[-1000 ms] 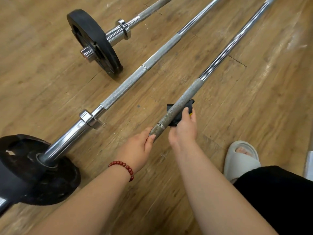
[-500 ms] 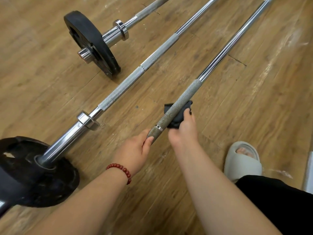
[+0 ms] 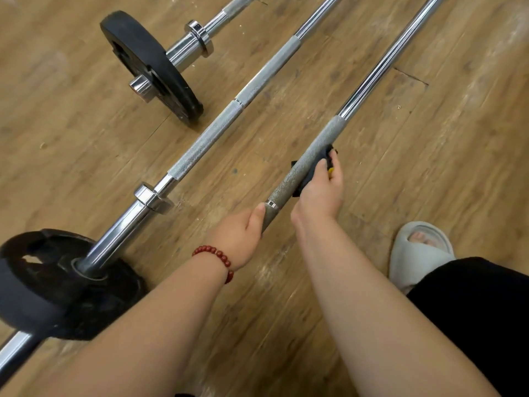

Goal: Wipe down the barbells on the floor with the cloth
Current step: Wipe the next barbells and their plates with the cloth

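Nearest bar [image 3: 380, 67] lies over the wood floor [image 3: 429, 167], long axis running lower left to upper right. Its near end sits in the L hand [image 3: 240, 239], fingers curled round the rough grip section, thumb along the top. R hand [image 3: 320, 193] is just beyond, fingers wrapped round a dark cloth [image 3: 323, 157] held vs. the underside & right of that same section. Middle barbell [image 3: 220, 124] & far barbell [image 3: 183, 51] run approx. parallel, each w/ a black plate: near plate [image 3: 57, 287], far plate [image 3: 148, 64] on edge. Red bracelet [image 3: 217, 260] on L wrist; grey slipper [image 3: 415, 253] at right.
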A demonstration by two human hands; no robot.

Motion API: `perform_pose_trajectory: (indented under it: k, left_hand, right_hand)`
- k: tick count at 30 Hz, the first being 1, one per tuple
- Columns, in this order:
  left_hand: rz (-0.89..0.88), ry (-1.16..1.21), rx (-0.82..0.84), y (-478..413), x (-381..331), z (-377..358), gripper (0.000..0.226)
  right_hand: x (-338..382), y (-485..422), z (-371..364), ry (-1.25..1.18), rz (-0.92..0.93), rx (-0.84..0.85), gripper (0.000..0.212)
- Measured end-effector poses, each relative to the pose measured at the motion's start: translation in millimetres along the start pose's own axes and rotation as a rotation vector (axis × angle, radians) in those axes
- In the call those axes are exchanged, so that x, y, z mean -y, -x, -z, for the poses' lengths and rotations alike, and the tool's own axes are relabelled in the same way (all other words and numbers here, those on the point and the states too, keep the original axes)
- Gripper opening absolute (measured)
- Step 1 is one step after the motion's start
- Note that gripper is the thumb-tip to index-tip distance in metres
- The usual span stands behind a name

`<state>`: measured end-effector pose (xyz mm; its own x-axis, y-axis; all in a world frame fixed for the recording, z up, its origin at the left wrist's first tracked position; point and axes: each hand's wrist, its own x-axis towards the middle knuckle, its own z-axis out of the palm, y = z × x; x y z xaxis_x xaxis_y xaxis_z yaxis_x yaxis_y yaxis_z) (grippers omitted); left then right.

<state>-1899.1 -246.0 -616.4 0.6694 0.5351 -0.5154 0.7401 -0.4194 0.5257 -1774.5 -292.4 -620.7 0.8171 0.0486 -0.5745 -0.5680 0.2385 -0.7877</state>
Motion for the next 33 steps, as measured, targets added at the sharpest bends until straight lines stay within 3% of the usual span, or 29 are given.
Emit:
perform_pose_trajectory:
  k: [6,10,12,19,22,27,28,31,33]
  left_hand:
    - [0.001,-0.020,-0.048,1,-7,-3,0.049]
    - [0.007,-0.021,-0.055,1,-6,-3,0.044]
    - [0.000,-0.032,-0.066,1,-6,-3,0.043]
    - [0.013,-0.036,-0.051,-1,-6,-3,0.046]
    - [0.010,-0.044,-0.059,0,-7,-1,0.044]
    - [0.010,-0.037,-0.064,0,-8,-2,0.039]
    - [0.011,-0.041,-0.065,0,-8,-2,0.038]
    - [0.018,-0.066,-0.062,1,-7,-4,0.040]
    - [0.018,-0.081,-0.067,1,-7,-4,0.044]
  right_hand:
    - [26,-53,-16,0.217,0.206,-0.021,0.034]
    - [-10,-7,18,0.611,0.636,0.215,0.035]
    - [-14,-10,28,0.730,0.759,0.324,0.034]
    - [19,-57,8,1.033,0.862,0.349,0.029]
    - [4,-44,26,1.253,1.171,0.607,0.030]
    - [61,-105,34,1.442,1.695,1.355,0.035]
    - [74,-116,27,1.487,1.729,1.371,0.036]
    - [78,-110,22,1.563,1.579,1.100,0.038]
    - [63,-91,27,1.532,1.535,1.247,0.038]
